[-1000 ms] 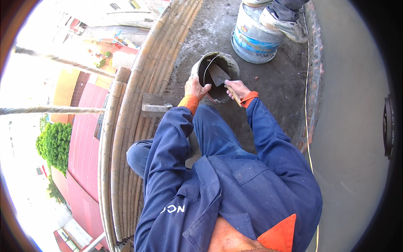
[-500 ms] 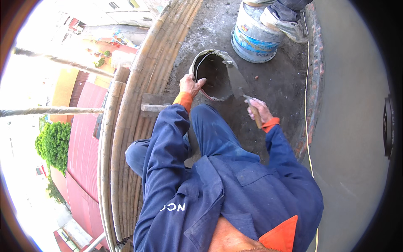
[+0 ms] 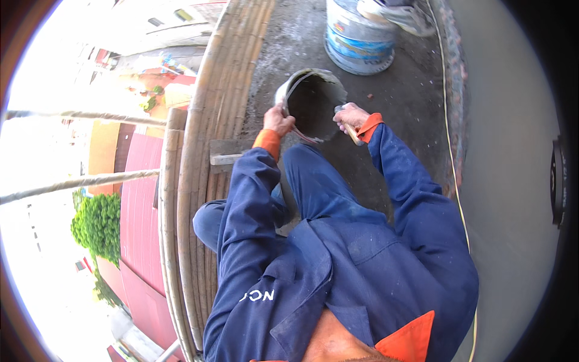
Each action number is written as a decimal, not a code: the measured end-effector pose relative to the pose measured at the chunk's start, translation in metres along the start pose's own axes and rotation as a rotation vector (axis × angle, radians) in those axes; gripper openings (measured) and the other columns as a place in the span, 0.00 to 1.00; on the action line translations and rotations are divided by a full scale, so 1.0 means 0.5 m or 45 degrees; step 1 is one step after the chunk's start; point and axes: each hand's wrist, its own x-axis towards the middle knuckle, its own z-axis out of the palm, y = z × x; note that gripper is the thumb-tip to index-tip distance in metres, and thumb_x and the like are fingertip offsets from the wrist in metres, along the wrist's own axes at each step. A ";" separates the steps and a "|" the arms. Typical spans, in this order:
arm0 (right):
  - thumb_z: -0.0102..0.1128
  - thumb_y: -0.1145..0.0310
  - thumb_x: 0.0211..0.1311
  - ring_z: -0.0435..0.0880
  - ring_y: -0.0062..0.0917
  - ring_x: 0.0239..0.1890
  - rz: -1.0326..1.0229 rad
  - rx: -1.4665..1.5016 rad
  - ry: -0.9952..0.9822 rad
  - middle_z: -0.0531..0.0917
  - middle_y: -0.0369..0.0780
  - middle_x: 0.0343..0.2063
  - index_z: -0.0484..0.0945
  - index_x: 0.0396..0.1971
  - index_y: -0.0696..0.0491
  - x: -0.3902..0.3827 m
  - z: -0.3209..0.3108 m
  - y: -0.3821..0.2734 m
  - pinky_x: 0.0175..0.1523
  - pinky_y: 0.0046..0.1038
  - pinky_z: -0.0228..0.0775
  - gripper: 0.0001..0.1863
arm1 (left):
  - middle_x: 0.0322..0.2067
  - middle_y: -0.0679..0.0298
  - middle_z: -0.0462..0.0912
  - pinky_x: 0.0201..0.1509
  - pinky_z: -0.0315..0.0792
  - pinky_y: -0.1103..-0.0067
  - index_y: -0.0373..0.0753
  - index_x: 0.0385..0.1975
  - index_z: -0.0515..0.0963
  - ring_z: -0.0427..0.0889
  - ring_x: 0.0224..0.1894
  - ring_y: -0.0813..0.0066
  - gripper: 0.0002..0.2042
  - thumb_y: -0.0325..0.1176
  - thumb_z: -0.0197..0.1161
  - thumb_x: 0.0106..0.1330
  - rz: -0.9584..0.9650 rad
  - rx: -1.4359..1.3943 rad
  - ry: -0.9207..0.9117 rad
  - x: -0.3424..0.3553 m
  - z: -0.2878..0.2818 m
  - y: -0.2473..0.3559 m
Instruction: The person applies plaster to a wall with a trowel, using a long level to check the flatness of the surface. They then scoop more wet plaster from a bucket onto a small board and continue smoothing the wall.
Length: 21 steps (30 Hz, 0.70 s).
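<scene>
A grey, mortar-smeared bucket is tipped with its mouth toward me, in front of my knee. My left hand is closed on the left side of its rim. On the right, my right hand grips a trowel by its wooden handle. The trowel's blade points into the bucket's mouth and is mostly lost in the dark inside. What lies deep in the bucket is too dark to make out.
A float lies by my left forearm on bamboo poles lining the drop at left. Ahead stands a blue-and-white drum, with another person's shoe on it. A pale cord runs beside the grey wall at right.
My right hand has moved left and forward, bringing the trowel from the bucket's right rim into its mouth. My left hand stays on the rim. The whole view has shifted slightly.
</scene>
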 end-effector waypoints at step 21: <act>0.57 0.74 0.49 0.84 0.41 0.30 -1.149 -1.891 0.148 0.81 0.50 0.24 0.75 0.25 0.58 0.043 0.098 0.014 0.33 0.39 0.76 0.04 | 0.24 0.56 0.81 0.28 0.77 0.73 0.30 0.45 0.75 0.82 0.25 0.70 0.16 0.22 0.57 0.55 0.006 0.203 0.106 -0.003 -0.041 -0.086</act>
